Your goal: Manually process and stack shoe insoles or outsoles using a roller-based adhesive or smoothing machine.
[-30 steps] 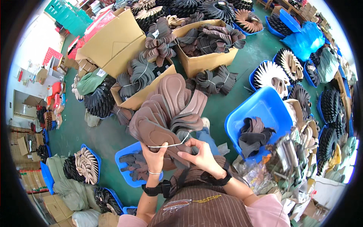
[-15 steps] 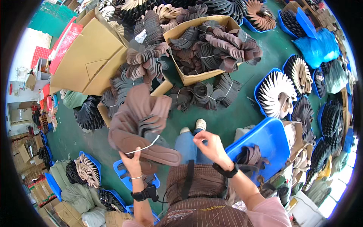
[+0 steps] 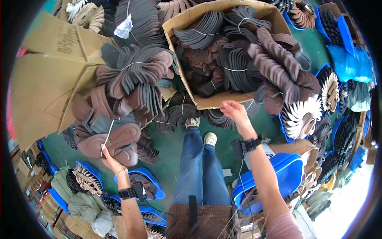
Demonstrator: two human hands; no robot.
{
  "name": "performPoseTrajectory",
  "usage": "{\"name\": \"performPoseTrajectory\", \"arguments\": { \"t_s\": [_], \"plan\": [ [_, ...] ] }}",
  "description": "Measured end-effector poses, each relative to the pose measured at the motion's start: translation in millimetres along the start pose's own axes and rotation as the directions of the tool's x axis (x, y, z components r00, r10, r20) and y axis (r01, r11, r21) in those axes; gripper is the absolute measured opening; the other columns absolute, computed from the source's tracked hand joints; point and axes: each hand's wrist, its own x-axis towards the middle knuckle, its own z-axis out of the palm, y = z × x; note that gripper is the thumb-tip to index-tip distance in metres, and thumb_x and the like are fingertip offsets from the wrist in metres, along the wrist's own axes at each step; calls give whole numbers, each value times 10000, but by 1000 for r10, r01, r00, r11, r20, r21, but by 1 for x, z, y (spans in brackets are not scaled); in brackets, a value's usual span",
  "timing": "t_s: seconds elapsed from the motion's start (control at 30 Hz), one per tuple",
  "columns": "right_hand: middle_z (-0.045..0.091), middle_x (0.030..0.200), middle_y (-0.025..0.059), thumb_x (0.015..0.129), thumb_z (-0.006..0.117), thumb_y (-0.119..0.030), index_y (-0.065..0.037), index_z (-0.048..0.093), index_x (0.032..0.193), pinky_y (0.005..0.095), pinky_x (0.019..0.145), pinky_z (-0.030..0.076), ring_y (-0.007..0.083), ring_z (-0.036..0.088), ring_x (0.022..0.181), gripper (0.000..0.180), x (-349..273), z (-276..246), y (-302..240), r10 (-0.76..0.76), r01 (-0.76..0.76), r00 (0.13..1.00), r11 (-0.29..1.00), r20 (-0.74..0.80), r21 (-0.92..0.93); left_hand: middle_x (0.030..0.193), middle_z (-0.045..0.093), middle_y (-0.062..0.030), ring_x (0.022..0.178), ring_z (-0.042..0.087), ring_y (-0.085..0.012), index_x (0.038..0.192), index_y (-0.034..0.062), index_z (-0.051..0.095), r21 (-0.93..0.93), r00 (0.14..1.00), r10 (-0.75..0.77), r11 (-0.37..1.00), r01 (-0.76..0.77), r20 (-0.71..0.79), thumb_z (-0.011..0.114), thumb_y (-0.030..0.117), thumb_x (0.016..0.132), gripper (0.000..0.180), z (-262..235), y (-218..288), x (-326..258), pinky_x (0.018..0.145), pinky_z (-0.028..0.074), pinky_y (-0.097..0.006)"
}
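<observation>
My left hand (image 3: 111, 159) is closed on the white tie of a bundle of brown insoles (image 3: 117, 137), at the left. The bundle lies against a heap of tied grey-and-brown insoles (image 3: 131, 75), so where one ends and the other begins is hard to see. My right hand (image 3: 235, 113) is at the near edge of a large open carton (image 3: 207, 102), fingers curled in together with nothing visible in them. Whether its fingertips touch the carton cannot be told. Inside the carton are several tied insole bundles (image 3: 234, 63), some spilling over its right side.
A big cardboard box with raised flaps (image 3: 43, 87) stands at the left. Blue trays (image 3: 274, 171) flank my legs, and more trays with fanned white soles (image 3: 302, 115) line the right. Tied bundles (image 3: 181, 113) lie on the green floor before my feet.
My left hand has carried the insole bundle left, onto or against the heap. My right hand has moved forward to the carton's edge. I stand closer to the carton and heap.
</observation>
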Motion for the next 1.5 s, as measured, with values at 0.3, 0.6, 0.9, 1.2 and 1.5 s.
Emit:
{"name": "performPoseTrajectory", "arguments": {
  "t_s": [0.3, 0.6, 0.9, 1.2, 1.5],
  "plan": [
    [591, 1195, 131, 957, 552, -242, 13, 543, 1239, 315, 941, 467, 206, 589, 1095, 381, 151, 60, -3, 106, -112, 976, 993, 192, 22, 1328, 495, -115, 1225, 453, -236, 1345, 17, 428, -128, 855, -305, 913, 388, 419, 468, 469, 965, 592, -56, -140, 84, 1065, 333, -404],
    [576, 1199, 150, 849, 701, -319, -15, 515, 1241, 380, 950, 446, 271, 565, 1086, 530, 274, 75, -35, -29, 86, 987, 924, -157, 373, 1340, 500, -137, 1241, 458, -294, 1289, 9, 509, -178, 753, -318, 850, 495, 577, 624, 109, 759, 551, -80, -107, 81, 1098, 290, -471],
    [391, 1386, 298, 620, 842, -445, 171, 71, 1383, 415, 1045, 349, 352, 431, 1263, 1247, 385, 111, -95, 54, -25, 828, 998, -559, 60, 1331, 484, -118, 1212, 448, -273, 1306, 55, 462, -211, 838, -129, 937, 277, 530, 627, 187, 877, 478, -96, -110, 43, 1079, 317, -465],
    [617, 1164, 119, 664, 817, -318, 31, 539, 1217, 376, 890, 441, 238, 587, 1051, 710, 295, 93, -118, 14, 69, 967, 948, -256, 312, 1401, 439, -82, 1302, 393, -266, 1438, 104, 339, 421, 923, -181, 907, 23, 339, 682, 292, 830, 724, -121, -124, 43, 1122, 249, -487],
    [617, 1125, 112, 679, 763, -112, 24, 510, 1236, 298, 954, 409, 200, 585, 1029, 627, 190, 43, -94, -279, 287, 958, 926, -70, 244, 1500, 346, -9, 1268, 420, -203, 1470, 196, 296, -247, 932, -259, 914, 321, 254, 633, 235, 866, 693, -59, -90, 28, 1027, 328, -420]
  ]
}}
